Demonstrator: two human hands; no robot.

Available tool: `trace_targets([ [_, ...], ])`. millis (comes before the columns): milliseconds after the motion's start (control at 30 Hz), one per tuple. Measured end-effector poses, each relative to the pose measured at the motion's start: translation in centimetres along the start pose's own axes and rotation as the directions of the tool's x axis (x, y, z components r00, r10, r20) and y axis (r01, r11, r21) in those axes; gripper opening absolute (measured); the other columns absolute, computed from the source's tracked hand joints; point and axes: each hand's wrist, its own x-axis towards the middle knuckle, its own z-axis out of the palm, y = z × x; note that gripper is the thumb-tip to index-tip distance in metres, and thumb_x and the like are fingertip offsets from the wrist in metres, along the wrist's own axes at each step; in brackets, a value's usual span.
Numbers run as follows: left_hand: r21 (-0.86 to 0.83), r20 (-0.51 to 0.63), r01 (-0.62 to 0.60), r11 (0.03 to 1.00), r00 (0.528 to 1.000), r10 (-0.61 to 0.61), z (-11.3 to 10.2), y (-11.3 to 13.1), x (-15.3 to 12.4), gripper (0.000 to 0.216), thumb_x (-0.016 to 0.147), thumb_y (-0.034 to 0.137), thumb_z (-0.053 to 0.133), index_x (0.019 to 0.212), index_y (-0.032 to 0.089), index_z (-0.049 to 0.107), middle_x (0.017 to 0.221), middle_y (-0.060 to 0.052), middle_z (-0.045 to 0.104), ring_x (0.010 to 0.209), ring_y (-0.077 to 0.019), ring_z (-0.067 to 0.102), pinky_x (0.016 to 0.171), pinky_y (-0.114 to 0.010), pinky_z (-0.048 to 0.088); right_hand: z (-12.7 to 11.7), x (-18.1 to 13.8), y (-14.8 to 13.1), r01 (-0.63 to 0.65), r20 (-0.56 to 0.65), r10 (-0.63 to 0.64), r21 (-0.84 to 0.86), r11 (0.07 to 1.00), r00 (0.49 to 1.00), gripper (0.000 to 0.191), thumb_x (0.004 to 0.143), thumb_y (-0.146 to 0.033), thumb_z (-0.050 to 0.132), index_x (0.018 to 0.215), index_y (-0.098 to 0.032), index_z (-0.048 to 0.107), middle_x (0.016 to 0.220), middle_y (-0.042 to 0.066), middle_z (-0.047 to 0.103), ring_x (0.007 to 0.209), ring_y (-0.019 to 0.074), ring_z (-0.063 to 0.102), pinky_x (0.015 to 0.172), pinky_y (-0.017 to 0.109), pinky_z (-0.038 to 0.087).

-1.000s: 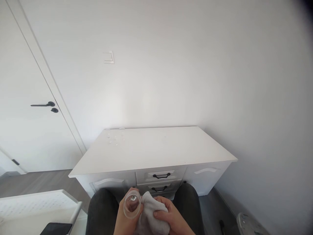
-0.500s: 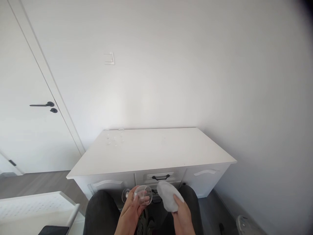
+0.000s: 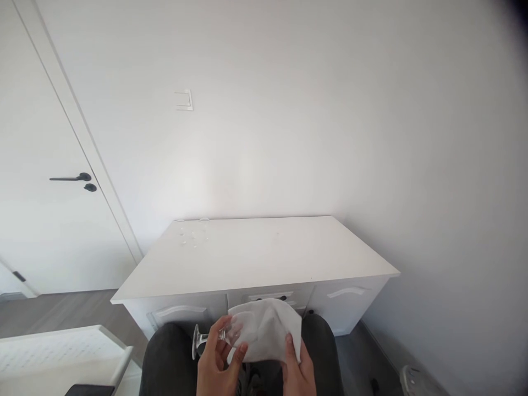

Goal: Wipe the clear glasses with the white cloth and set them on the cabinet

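Presently, my left hand (image 3: 214,360) holds a clear stemmed glass (image 3: 218,336) on its side above my lap, fingers (image 3: 240,350) curled about the bowl, foot pointing left. My right hand (image 3: 297,369) pinches a white cloth (image 3: 266,329), draped over the glass's mouth and touching it. The white surface (image 3: 256,253) stands beyond my knees.

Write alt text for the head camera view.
A left hand holds a clear stemmed glass on its side while the right hand presses a white cloth over it. Beyond stands a white dresser against a white wall.
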Motion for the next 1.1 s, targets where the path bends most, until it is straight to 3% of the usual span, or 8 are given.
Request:
trace_targets([
  [133,0.023,0.071,0.0,1.0,0.997,-0.001,-0.4,0.4,0.3,0.062,0.071,0.06,0.086,0.119,0.023,0.071,0.119,-0.011,0.08,0.107,-0.0308,0.078,0.09,-0.034,0.064,0.1,-0.6,-0.1,0.093,0.205,-0.082,-0.045,0.995,0.975,0.094,0.083,-0.079,0.067,0.153,-0.017,0.056,0.145,0.012,0.065,0.14,0.0382,0.054,0.106,0.038,0.052],
  [367,-0.015,0.362,0.062,0.998,0.931,-0.053,-1.6,1.5,0.5,0.063,0.063,0.056,0.093,0.112,0.021,0.077,0.1,-0.011,0.083,0.087,-0.0291,0.079,0.076,-0.032,0.064,-1.0,-0.5,-2.5,0.229,0.657,-0.198,0.04,0.973,0.727,0.099,0.088,-0.083,0.053,0.164,-0.022,0.036,0.153,0.011,0.057,0.131,0.0322,0.062,0.107,0.039,0.047],
  [533,0.019,0.338,0.108,0.994,0.935,-0.108,-0.6,0.7,0.1,0.053,0.069,0.057,0.089,0.103,0.019,0.077,0.085,-0.011,0.081,0.079,-0.0285,0.078,0.07,-0.032,0.063,-0.8,0.0,-4.0,0.354,0.58,-0.263,-0.048,0.934,0.771,0.075,0.075,-0.047,0.084,0.144,-0.024,0.066,0.122,0.014,0.076,0.124,0.0416,0.062,0.109,0.049,0.041],
  [667,0.105,0.338,0.186,0.977,0.917,-0.211,0.1,-0.3,0.3,0.056,0.074,0.064,0.082,0.103,0.016,0.074,0.054,-0.001,0.065,0.05,-0.02,0.066,0.048,-0.026,0.051,-0.4,0.2,-3.2,0.453,0.49,-0.317,-0.186,0.872,0.812,0.061,0.075,-0.055,0.082,0.13,-0.029,0.077,0.107,0.012,0.08,0.097,0.0371,0.067,0.098,0.045,0.048],
  [800,0.251,0.33,-0.046,0.967,0.943,-0.041,-0.5,0.7,0.2,0.059,0.076,0.054,0.082,0.127,0.026,0.074,0.052,0.002,0.064,0.045,-0.0183,0.06,0.049,-0.026,0.05,-0.8,1.8,-3.5,0.342,0.317,-0.273,-0.187,0.921,0.908,0.068,0.081,-0.068,0.073,0.134,-0.025,0.074,0.119,0.011,0.076,0.079,0.0265,0.064,0.076,0.035,0.053],
  [900,0.407,0.253,-0.397,0.822,0.914,0.317,-2.1,2.9,0.9,0.02,0.08,0.042,0.082,0.097,0.032,0.085,0.069,-0.006,0.076,0.061,-0.0234,0.068,0.065,-0.031,0.056,-1.3,3.3,-4.4,0.147,0.243,-0.141,-0.008,0.989,0.96,0.076,0.073,-0.069,0.082,0.131,-0.022,0.072,0.128,0.011,0.072,0.1,0.0282,0.066,0.081,0.031,0.054],
  [1000,0.423,0.341,-0.571,0.703,0.82,0.46,-3.5,4.3,2.4,0.025,0.076,0.038,0.086,0.1,0.033,0.087,0.115,-0.014,0.08,0.107,-0.0384,0.072,0.092,-0.042,0.056,-1.3,3.8,-4.4,-0.121,0.359,0.042,0.201,0.972,0.932,0.081,0.067,-0.065,0.09,0.131,-0.021,0.066,0.108,0.01,0.074,0.089,0.0249,0.069,0.074,0.031,0.054],
  [1100,0.3,0.446,-0.509,0.807,0.823,0.353,-3.8,3.2,2.7,0.033,0.069,0.037,0.09,0.101,0.031,0.086,0.109,-0.015,0.081,0.094,-0.0353,0.075,0.083,-0.039,0.06,-0.2,3.1,-2.8,-0.311,0.505,0.107,0.34,0.887,0.856,0.078,0.065,-0.058,0.094,0.128,-0.02,0.065,0.086,0.005,0.072,0.071,0.0198,0.066,0.064,0.028,0.05],
])
